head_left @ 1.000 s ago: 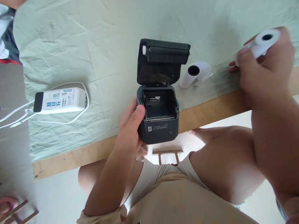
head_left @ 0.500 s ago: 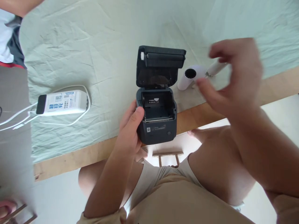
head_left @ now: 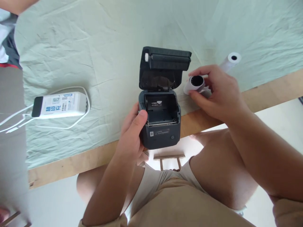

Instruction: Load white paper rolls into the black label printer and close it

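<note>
A dark label printer point(head_left: 161, 135) rests at the table's front edge with its lid point(head_left: 161, 78) raised. The paper compartment point(head_left: 161, 110) inside holds no roll. My left hand point(head_left: 133, 130) grips the printer's left side, thumb on top near the compartment rim. To the right of the printer, my right hand point(head_left: 216, 91) has its thumb and fingers closed around a white paper roll point(head_left: 189, 87) with a black core. Part of this roll is hidden by the fingers. Just beyond my right hand lies a second white paper roll point(head_left: 234, 58) with a small dark hole.
A white power strip point(head_left: 61, 105) with white cables lies on the left of the pale green tablecloth point(head_left: 113, 41). The table's wooden edge point(head_left: 73, 164) runs in front of me. Another person's arm point(head_left: 19, 5) shows at the top left.
My right hand has come down and left from above the rolls and taken hold of the black-cored paper roll. The second roll now shows farther right. My left hand stays on the printer.
</note>
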Tool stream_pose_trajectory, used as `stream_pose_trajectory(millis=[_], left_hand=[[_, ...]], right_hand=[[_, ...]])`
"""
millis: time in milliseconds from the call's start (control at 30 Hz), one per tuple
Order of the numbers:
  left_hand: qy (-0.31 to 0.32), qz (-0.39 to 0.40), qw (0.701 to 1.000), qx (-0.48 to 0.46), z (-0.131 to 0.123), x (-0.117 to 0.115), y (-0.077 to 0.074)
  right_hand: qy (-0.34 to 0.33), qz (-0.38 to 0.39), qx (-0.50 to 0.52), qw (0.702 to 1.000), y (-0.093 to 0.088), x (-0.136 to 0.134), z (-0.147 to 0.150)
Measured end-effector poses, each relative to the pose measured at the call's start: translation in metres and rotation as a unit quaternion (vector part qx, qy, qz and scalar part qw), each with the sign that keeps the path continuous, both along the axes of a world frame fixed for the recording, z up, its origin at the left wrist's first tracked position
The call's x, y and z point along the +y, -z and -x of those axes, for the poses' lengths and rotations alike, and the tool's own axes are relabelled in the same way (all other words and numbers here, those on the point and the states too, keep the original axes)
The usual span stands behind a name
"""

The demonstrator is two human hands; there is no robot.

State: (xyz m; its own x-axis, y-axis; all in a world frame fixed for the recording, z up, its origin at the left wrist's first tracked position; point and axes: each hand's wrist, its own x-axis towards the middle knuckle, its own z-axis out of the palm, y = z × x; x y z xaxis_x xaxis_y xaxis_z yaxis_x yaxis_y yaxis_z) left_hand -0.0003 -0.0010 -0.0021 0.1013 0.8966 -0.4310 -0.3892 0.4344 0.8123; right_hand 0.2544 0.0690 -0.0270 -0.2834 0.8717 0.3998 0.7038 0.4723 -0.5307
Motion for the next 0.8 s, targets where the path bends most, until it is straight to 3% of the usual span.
stream_pose_trajectory(millis=[200, 800], left_hand=[[-0.025, -0.002, 1.000, 0.016, -0.003, 0.003, -0.002], [-0.027, -0.003, 0.999, 0.024, -0.002, 0.001, -0.003]], right_hand=[[-0.003, -0.014, -0.015, 1.000, 0.003, -0.002, 0.003], [-0.007, 0.078, -0.026, 0.997, -0.008, -0.004, 0.010]])
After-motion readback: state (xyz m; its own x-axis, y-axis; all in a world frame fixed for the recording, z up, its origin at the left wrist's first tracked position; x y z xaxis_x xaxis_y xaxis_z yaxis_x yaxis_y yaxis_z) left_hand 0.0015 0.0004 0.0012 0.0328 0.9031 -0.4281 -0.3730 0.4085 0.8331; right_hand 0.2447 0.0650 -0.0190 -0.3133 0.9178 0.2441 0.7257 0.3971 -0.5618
